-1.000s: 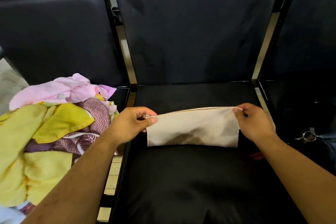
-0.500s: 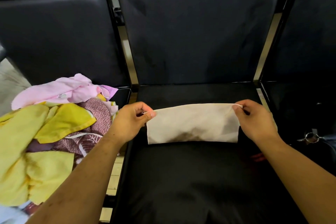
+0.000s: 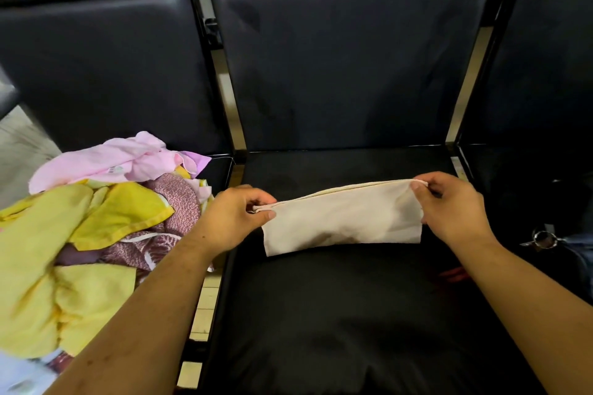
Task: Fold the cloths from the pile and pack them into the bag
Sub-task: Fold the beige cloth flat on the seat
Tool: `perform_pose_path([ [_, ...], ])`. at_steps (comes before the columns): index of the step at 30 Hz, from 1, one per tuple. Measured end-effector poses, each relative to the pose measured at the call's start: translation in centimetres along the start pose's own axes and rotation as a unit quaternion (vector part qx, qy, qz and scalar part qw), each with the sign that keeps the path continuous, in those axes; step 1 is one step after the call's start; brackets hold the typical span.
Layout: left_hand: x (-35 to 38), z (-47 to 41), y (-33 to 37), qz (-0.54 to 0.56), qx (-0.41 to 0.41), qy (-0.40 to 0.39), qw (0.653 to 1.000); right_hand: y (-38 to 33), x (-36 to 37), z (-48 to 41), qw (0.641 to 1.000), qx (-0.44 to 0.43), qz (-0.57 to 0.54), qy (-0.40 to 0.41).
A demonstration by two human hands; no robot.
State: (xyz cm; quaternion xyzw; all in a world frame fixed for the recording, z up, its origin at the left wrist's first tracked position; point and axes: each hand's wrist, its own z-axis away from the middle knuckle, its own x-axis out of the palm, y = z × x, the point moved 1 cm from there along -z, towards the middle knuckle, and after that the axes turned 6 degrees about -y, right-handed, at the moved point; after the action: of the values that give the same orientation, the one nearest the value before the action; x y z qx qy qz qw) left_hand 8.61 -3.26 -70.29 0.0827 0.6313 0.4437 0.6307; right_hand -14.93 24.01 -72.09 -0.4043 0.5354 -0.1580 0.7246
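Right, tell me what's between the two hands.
Head view: the folded cream cloth spans left hand to right hand, each pinching a top corner.

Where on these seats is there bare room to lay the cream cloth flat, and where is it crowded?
Bare: the middle seat, on the person's side of the cream cloth, and behind it up to the backrest. Crowded: the left seat under the cloth pile; the right seat holds something dark with a metal ring.
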Motion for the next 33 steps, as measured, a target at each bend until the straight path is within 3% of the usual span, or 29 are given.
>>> perform_pose_path([
  [12, -1.1, 1.1, 0.1, 0.074, -0.016, 0.015, 0.997, -0.9, -0.2, 0.5, 0.999, 0.021, -0.025, -0.017],
  [18, -2.5, 1.1, 1.9, 0.126, 0.022, 0.153, 0.980, -2.4, -1.1, 0.6, 0.988, -0.077, -0.133, 0.031],
  [21, -2.8, 2.0, 2.6, 0.101, 0.064, 0.170, 0.978, -2.3, -2.0, 1.7, 0.985, -0.085, -0.145, 0.025],
  [24, -1.6, 2.9, 1.7, 0.042, 0.072, 0.101, 0.991, -1.2, -2.1, 3.5, 0.988, -0.043, -0.147, 0.006],
  [26, 0.2, 3.4, 0.5, -0.024, 0.060, -0.007, 0.998, 0.7, -1.5, 4.9, 0.996, -0.027, -0.073, -0.034],
  [30, 5.0, 5.0, -0.9, -0.208, 0.019, -0.272, 0.939, 5.1, 0.3, 7.9, 0.975, -0.025, 0.126, -0.184],
  [33, 6.0, 4.9, -0.1, -0.239, -0.010, -0.245, 0.939, 7.1, 0.6, 8.0, 0.975, 0.060, 0.126, -0.170],
])
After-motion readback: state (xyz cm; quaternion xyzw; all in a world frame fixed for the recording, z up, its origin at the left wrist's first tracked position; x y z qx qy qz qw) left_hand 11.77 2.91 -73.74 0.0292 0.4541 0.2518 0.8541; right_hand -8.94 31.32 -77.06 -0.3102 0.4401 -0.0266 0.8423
